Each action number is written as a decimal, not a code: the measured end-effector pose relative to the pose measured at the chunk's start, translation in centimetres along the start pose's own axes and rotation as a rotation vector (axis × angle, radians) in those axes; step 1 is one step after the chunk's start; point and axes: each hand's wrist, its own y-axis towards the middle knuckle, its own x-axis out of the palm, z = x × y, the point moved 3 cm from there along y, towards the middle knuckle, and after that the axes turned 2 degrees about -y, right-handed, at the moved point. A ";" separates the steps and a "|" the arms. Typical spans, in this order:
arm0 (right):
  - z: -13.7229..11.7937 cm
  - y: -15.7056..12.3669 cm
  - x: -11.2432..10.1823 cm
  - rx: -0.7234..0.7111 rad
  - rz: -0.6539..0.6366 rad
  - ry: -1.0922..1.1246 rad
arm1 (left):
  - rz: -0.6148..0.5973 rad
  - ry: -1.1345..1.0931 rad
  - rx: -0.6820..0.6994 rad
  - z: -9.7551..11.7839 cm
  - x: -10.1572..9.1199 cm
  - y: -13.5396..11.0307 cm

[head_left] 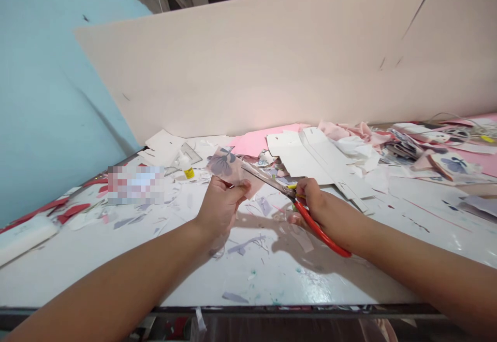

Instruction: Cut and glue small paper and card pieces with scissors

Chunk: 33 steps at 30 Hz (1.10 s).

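Note:
Pinched between the thumb and fingers of my left hand (223, 202) is a pale pink piece of patterned material (233, 168) with a grey flower on it. Whether it is paper or fabric I cannot tell. My right hand (320, 204) is closed around the red-handled scissors (320, 232), whose handles point down to the right. Their metal blades reach left along the upper right edge of the pink piece; how far apart they stand is not clear. Both hands are raised a little over the white table, casting shadows on it.
Scraps litter the white table (194, 280). Behind my hands lie white card sheets (306, 158) and pink sheets (256, 140). A small yellow-labelled bottle (188, 168) stands left. Crumpled pink cloth (357, 132) and a flowered piece (454, 165) lie right. A pale panel (264, 62) rises behind.

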 end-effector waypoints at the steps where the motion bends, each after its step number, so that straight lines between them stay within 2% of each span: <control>1: 0.1 0.0 0.0 0.011 0.002 -0.006 | 0.008 0.002 0.002 0.0 0.0 0.0; 14: 0.3 0.1 0.2 0.101 -0.036 -0.119 | -0.050 -0.017 0.019 0.0 0.1 -0.1; 33: 0.1 0.2 0.3 0.125 -0.061 -0.308 | -0.032 -0.028 0.008 0.0 0.1 -0.1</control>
